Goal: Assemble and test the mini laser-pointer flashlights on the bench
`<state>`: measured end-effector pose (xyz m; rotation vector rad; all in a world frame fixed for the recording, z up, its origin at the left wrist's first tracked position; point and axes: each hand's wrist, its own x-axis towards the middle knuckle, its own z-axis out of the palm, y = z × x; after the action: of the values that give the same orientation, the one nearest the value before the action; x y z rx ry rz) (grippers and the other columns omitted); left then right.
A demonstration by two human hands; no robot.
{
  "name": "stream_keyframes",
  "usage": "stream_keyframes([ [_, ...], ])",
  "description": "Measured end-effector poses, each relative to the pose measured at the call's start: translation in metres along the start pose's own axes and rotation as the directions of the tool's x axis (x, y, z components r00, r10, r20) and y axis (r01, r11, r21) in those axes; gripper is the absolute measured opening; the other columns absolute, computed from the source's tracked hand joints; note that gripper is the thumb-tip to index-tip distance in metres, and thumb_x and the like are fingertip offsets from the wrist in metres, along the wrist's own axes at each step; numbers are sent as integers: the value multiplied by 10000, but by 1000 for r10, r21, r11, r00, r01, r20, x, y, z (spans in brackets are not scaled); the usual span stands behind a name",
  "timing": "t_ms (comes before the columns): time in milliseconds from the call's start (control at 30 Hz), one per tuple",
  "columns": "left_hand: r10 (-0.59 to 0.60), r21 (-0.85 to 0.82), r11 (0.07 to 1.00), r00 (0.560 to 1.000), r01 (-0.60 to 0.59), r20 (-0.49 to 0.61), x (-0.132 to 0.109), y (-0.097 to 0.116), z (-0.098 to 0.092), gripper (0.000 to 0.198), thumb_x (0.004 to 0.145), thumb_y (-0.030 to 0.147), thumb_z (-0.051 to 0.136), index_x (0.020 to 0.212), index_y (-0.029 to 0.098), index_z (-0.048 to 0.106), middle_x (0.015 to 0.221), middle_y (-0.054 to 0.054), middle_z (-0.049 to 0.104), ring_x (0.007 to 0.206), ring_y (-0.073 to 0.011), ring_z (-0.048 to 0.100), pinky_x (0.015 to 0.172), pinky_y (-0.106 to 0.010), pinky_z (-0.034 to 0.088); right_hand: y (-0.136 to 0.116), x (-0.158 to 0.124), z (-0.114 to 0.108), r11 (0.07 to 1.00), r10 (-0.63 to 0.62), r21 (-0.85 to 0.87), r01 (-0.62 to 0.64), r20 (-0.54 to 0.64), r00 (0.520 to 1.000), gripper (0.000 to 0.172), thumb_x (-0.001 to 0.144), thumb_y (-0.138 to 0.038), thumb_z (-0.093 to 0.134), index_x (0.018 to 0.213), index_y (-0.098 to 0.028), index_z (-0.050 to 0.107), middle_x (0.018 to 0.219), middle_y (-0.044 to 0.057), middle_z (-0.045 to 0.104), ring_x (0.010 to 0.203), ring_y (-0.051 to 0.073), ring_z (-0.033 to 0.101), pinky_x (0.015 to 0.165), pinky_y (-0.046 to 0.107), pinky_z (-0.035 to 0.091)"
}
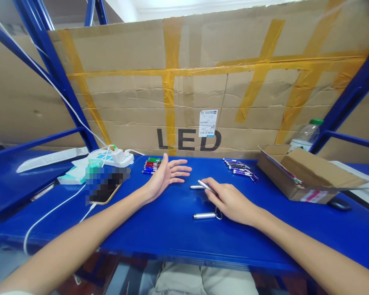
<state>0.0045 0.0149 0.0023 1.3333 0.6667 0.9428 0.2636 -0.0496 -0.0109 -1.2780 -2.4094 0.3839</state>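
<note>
- Head view, lower centre: a silver tube [203, 216] lies on the blue counter [160, 235].
- Centre: the right hand [230, 199] grasps another silver tube [206, 187], likely light, stiff and slick, best held mid-length.
- Left of centre: the left hand [161, 177] is spread, holding nothing, near coloured tubes [150, 164].

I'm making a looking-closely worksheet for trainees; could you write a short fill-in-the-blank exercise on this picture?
1. The left hand is open and holds ____.
2. The silver cylinder that is off the table is in the ____ hand.
3. The black letters on the cardboard read ____.
4. The bottle has a ____ cap.

Missing words: nothing; right; LED; green.
</note>
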Motion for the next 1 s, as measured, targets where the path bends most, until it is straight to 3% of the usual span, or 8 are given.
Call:
stream_keyframes([
  [167,-2,-9,1000,1000,2,-5,1,-1,0,886,985,869,313,1394,162,657,1369,-207,728,1264,-356,668,983,-430,525,0,1,-1,999,-37,14,36,44,998,269,1132,-341,387,1300,-245,574,872,31,744,774,229,709,714,308,446],
  [367,-11,-1,1000,1000,11,2,0,0,0,892,985,871,299,1392,166,662,1367,-202,730,1266,-350,669,994,-432,524,1,1,0,999,32,44,-30,-48,998,295,1145,-397,352,1368,-242,467,793,-5,690,678,223,664,653,307,417],
  [467,-15,5,1000,1000,15,1,0,0,0,885,991,865,294,1403,169,652,1373,-201,727,1272,-347,666,1002,-436,524,1,1,2,994,46,98,-37,-92,995,252,1148,-419,364,1323,-248,420,875,-1,694,698,211,650,666,313,430],
  [633,-6,7,1000,1000,6,-6,0,-1,-1,872,996,853,319,1406,158,652,1360,-206,730,1239,-341,676,995,-433,524,3,1,0,998,-28,58,36,-134,991,194,1151,-410,408,1134,-251,518,1070,45,670,891,207,647,811,346,485],
  [767,8,-5,1000,1000,-8,-6,1,-2,-2,856,995,846,356,1399,158,666,1337,-203,739,1214,-334,687,973,-418,533,5,1,-1,992,-125,-10,124,-97,987,238,1162,-368,389,1153,-243,590,1112,75,647,1028,235,625,930,388,497],
  [1000,7,-17,1000,1000,-7,2,1,-3,-3,797,1006,815,402,1378,170,686,1337,-192,741,1215,-326,688,973,-403,537,3,1,-1,985,-162,-55,161,-12,987,172,1140,-327,449,1115,-239,595,1064,69,653,994,243,594,889,382,489],
])
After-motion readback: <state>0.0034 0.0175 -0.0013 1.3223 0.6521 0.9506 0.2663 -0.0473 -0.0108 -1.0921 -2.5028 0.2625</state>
